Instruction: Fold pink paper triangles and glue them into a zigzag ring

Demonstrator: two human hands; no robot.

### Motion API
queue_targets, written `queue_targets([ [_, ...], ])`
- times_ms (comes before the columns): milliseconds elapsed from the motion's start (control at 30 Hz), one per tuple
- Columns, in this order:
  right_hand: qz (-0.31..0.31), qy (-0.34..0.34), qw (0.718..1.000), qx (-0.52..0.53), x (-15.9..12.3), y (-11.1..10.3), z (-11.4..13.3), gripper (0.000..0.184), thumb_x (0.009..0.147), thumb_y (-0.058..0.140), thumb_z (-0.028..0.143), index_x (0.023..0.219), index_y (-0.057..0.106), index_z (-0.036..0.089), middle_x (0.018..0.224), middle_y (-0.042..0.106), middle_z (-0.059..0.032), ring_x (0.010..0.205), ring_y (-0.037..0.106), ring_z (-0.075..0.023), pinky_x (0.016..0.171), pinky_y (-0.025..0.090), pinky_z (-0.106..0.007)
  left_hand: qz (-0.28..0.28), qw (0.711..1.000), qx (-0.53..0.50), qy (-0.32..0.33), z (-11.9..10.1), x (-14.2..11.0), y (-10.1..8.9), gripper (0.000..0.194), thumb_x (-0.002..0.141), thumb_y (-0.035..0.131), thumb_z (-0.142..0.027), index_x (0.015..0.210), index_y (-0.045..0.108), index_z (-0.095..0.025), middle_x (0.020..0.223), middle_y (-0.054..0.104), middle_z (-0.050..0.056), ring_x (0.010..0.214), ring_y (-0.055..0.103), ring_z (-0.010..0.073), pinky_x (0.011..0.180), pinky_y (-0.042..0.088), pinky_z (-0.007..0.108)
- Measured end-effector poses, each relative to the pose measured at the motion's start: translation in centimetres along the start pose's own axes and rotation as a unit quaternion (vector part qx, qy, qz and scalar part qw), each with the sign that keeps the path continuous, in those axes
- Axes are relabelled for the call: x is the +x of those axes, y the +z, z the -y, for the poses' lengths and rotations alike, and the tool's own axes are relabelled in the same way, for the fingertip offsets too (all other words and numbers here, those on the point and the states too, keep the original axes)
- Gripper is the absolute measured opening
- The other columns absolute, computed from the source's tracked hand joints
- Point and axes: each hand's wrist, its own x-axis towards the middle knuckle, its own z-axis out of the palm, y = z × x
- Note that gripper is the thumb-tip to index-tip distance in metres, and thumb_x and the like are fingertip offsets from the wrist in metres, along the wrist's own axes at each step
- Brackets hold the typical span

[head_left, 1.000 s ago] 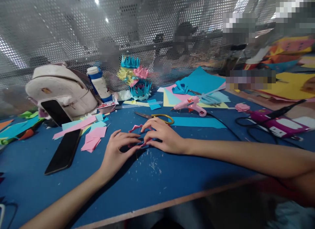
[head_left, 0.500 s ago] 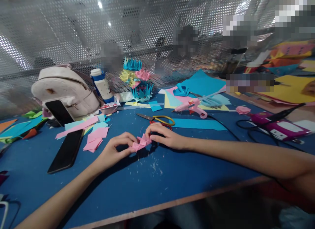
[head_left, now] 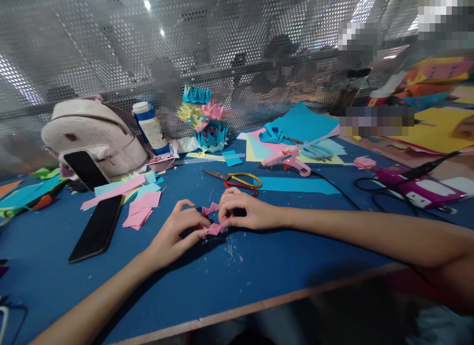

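Note:
Between my hands, just above the blue table [head_left: 259,266], is a ring of folded pink paper [head_left: 214,230] with pointed edges. My left hand [head_left: 181,230] pinches its left side between thumb and fingers. On the opposite side my right hand [head_left: 242,210] grips the ring, its fingertips partly hiding the paper. Scissors [head_left: 244,179] with yellow and red handles lie just beyond my right hand. A blue paper strip [head_left: 299,184] is beside them. To the left of my left hand lie pink paper pieces [head_left: 142,209].
A black phone [head_left: 97,229] lies at left, before a pale backpack [head_left: 94,137] and a bottle [head_left: 150,127]. Folded paper flowers [head_left: 211,132] are stacked at the back. A pink glue gun [head_left: 287,159] with a cord rests right of centre, near a purple device [head_left: 411,187].
The pink folded paper, earlier bunched between my fingers, now shows as an open ring with a gap in its middle. Both hands still hold it, my left hand slightly lower.

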Motion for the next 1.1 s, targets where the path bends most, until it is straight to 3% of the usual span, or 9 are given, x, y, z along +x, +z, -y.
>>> queue_targets([
  [167,0.024,-0.019,0.999,-0.021,0.0,-0.4,0.0,0.026,0.098,0.058,0.042,0.089,0.067,0.019,0.089,0.068,-0.0018,0.094,0.054,-0.0171,0.103,0.028,-0.04,-0.009,1.0,0.021,0.014,0.5,-0.1,-0.4,0.015,0.099,0.058,-0.031,0.091,0.068,-0.022,0.079,0.073,-0.004,0.07,0.064,0.0119,0.106,0.03,0.04],
  [433,0.032,-0.053,0.991,-0.115,-0.1,0.4,0.6,0.016,0.099,0.057,0.032,0.097,0.068,0.021,0.097,0.071,-0.0016,0.102,0.056,-0.017,0.107,0.022,-0.041,-0.047,0.998,0.03,0.038,-0.3,0.0,0.4,0.02,0.098,0.06,-0.035,0.088,0.069,-0.021,0.076,0.073,-0.003,0.065,0.062,0.0113,0.094,0.038,0.036],
  [633,0.009,-0.055,0.992,-0.112,-0.1,0.2,0.5,0.015,0.099,0.057,0.03,0.093,0.066,0.02,0.093,0.07,-0.0013,0.1,0.056,-0.0174,0.106,0.024,-0.041,-0.013,0.999,0.017,0.026,0.2,0.1,-0.5,0.025,0.102,0.051,-0.037,0.098,0.069,-0.021,0.089,0.074,0.002,0.082,0.066,0.0157,0.1,0.036,0.038],
  [767,-0.028,-0.037,0.989,-0.14,-0.1,0.0,0.7,0.019,0.099,0.052,0.027,0.087,0.064,0.019,0.093,0.068,-0.0024,0.101,0.054,-0.0182,0.103,0.025,-0.042,-0.027,0.999,0.03,0.022,0.7,0.1,-0.6,0.028,0.102,0.053,-0.036,0.086,0.07,-0.021,0.076,0.072,-0.001,0.071,0.064,0.0136,0.099,0.037,0.038],
  [900,0.005,-0.064,0.983,-0.173,-0.2,0.4,0.8,0.015,0.097,0.057,0.033,0.095,0.067,0.021,0.099,0.069,-0.0026,0.106,0.053,-0.0192,0.104,0.023,-0.042,-0.031,0.999,0.028,0.033,0.1,0.2,0.2,0.03,0.101,0.053,-0.037,0.083,0.07,-0.021,0.069,0.07,-0.002,0.063,0.061,0.0123,0.095,0.04,0.037],
  [1100,0.0,-0.046,0.983,-0.18,-0.2,0.3,0.5,0.016,0.099,0.055,0.028,0.095,0.068,0.02,0.099,0.069,-0.0045,0.107,0.054,-0.0199,0.104,0.024,-0.043,-0.014,1.0,0.021,0.019,0.3,0.0,-0.5,0.026,0.101,0.052,-0.041,0.1,0.069,-0.022,0.086,0.075,0.002,0.078,0.065,0.0163,0.102,0.036,0.041],
])
